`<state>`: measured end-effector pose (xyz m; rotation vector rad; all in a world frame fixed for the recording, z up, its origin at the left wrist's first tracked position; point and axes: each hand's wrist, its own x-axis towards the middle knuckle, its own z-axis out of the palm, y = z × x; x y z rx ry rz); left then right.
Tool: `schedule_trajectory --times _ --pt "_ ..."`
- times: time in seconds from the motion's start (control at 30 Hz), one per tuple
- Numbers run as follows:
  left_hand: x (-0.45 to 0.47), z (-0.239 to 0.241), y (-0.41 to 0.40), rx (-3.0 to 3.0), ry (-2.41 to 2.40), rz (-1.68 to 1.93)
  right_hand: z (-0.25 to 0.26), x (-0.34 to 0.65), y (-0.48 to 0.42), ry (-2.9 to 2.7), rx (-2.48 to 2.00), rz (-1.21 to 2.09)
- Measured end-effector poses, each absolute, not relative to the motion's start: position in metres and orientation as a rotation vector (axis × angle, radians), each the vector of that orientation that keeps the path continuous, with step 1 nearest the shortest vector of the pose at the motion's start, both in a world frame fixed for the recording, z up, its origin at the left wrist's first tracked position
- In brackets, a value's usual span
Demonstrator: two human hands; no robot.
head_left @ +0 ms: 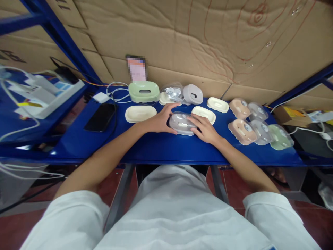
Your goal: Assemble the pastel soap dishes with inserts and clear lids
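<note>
A grey soap dish with a clear domed lid (179, 119) rests on the blue table in front of me. My left hand (162, 119) curves around its left end, thumb at the near side and fingers at the far side. Across the lid's right end lie the fingers of my right hand (205, 128), gripping it from that side. Just behind my right hand sits a cream tray (205, 113). Another cream tray (140, 114) lies beyond my left wrist. Parts of the held dish are hidden under my fingers.
Along the back stand a green slotted piece (144, 92), a clear lid (173, 91), a grey slotted piece (193, 94) and a cream tray (218, 105). Several lidded dishes (241, 131) cluster at right. A black phone (100, 117), a cable and a charger (101, 97) are at left.
</note>
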<state>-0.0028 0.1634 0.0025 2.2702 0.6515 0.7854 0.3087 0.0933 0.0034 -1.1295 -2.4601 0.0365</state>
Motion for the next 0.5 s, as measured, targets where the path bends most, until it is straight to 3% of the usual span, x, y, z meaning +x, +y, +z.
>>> schedule_trajectory --times 0.3,0.5 --pt "-0.036 -0.007 0.06 2.594 0.837 0.792 0.007 0.293 0.036 -2.635 -0.895 0.012" --pt "-0.039 -0.003 0.043 2.911 0.604 0.982 0.005 0.292 0.022 -2.675 -0.798 -0.033"
